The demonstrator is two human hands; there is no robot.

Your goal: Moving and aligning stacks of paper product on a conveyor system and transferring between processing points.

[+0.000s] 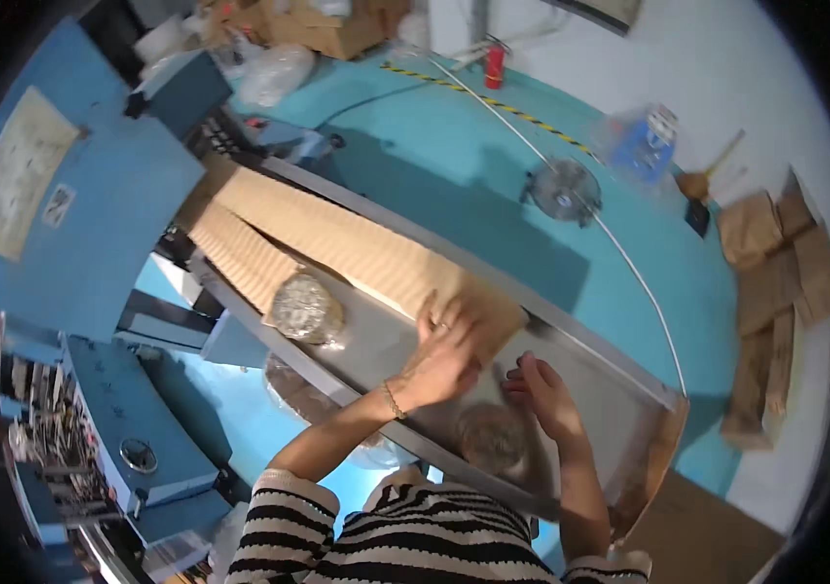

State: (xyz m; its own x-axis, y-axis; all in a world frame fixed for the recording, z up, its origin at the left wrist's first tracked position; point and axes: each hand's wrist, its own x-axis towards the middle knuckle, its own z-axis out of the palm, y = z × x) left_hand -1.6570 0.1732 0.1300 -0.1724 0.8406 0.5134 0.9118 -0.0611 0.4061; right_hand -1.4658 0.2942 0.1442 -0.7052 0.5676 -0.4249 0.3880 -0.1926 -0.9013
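Observation:
A long beige ridged stack (337, 238) of thin pieces lies in a metal trough (585, 384). My left hand (446, 355) lies over its near end, fingers apart and touching the top. Just right of that end is my right hand (543, 391), slightly blurred, its fingers loosely bent and nothing visible in them. A shorter ridged stack (240, 248) runs alongside on the left. At its near end sits a round bundle in shiny clear plastic (306, 308). Below my hands, a second round, shiny bundle (490, 438) is too blurred to make out fully.
A blue machine panel (84, 175) rises at the left, with a blue cabinet (147, 419) below it. Brown cardboard (673, 453) stands at the trough's right end. Beyond are a floor fan (564, 190), a white hose (644, 273), a fire extinguisher (495, 66) and cardboard boxes (770, 292).

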